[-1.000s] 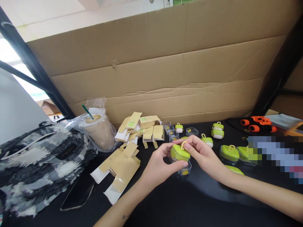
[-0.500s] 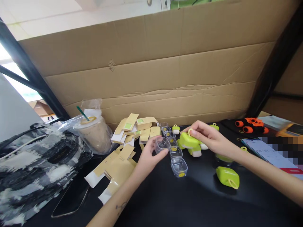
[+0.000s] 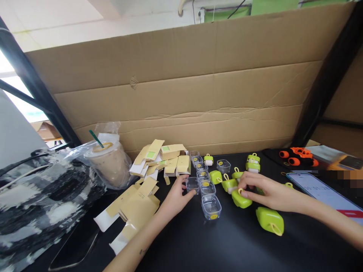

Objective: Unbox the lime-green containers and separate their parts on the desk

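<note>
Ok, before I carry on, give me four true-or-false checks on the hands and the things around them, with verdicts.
1. The left hand is on a clear plastic container. True.
2. The right hand is holding the smartphone. False: the right hand pinches the yellow loop of a green case.
3. A green straw stands in the drink cup. True.
4. The orange toy car is left of the drink cup. False: it is far to the right.

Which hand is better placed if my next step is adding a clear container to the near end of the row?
Probably the left hand: it grips a clear container beside the row. The right hand is farther off and occupied, at the loop of a green piece.
</note>
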A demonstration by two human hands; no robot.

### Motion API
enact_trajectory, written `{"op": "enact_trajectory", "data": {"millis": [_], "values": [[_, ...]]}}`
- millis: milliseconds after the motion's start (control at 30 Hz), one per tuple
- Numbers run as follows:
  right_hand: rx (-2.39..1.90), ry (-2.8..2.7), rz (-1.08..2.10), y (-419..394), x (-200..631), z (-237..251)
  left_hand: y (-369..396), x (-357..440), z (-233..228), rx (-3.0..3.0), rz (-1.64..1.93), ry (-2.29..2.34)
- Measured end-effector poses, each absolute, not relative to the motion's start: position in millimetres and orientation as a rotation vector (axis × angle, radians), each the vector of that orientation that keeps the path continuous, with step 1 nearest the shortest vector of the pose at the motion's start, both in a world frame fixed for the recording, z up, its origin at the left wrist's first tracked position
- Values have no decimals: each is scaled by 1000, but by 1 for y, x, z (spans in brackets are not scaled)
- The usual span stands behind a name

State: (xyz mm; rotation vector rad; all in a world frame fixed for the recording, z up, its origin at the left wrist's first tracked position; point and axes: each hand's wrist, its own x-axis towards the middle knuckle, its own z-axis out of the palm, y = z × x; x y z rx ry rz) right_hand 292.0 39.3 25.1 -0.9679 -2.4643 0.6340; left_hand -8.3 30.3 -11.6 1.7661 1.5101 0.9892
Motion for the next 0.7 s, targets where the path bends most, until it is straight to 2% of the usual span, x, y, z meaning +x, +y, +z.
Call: {"op": "enact_trajectory", "data": {"millis": [100,233,367,467,567,700], "values": [[-1180,-2454,629,56,303,43,29,-6,-13,1796,979,1476],[-1689,-2229,253,108,319,52,25,-6,-14,1859,985,1461],[-2028,-2023,8,148,334,38,21,-7,-12,1986,1028,1489],[-2118,-1935,-37,164,344,29,17,-6,-10,2070,1062,1476],[-2147,-1935,51,175,351,29,15,-6,-7,2106,1091,1444],[-1958,-2073,173,167,349,40,12,-5,-2,2154,1146,1429]]}}
